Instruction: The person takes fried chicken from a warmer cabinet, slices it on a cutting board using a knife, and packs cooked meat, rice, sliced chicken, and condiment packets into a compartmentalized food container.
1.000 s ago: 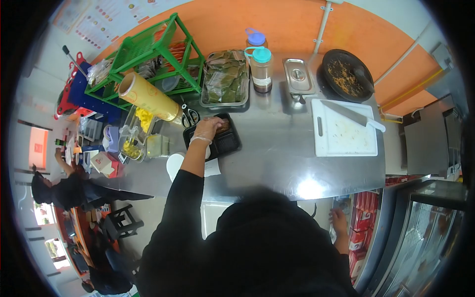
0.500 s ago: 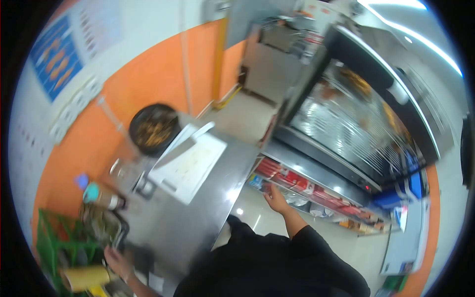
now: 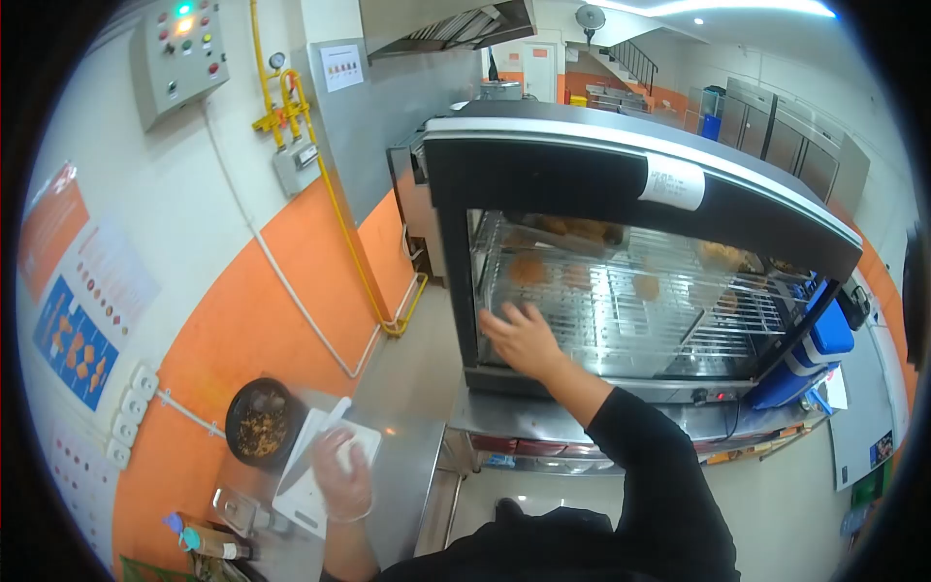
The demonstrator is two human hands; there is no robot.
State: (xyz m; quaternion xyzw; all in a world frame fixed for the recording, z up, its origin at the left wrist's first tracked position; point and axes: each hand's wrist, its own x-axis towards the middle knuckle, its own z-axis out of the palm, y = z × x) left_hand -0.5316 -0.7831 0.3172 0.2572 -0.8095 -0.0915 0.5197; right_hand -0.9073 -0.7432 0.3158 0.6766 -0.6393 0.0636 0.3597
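Note:
My right hand is bare, its fingers spread and holding nothing. It is at the glass front of a black-framed food warmer; whether it touches the glass I cannot tell. Pieces of browned food show on the wire racks inside. My left hand, in a clear plastic glove, is over the white cutting board, fingers loosely apart and nothing visible in them. A white-handled knife lies on the board, its blade partly hidden by the hand.
A black pan of chopped food stands beside the board on the steel table. Squeeze bottles and a metal container are nearby. A yellow gas pipe runs down the orange wall. A blue cooler stands right of the warmer.
The view has swung up toward the warmer. My right hand has risen from beside my body to the warmer's glass. My left hand has moved from near the green crate to over the cutting board.

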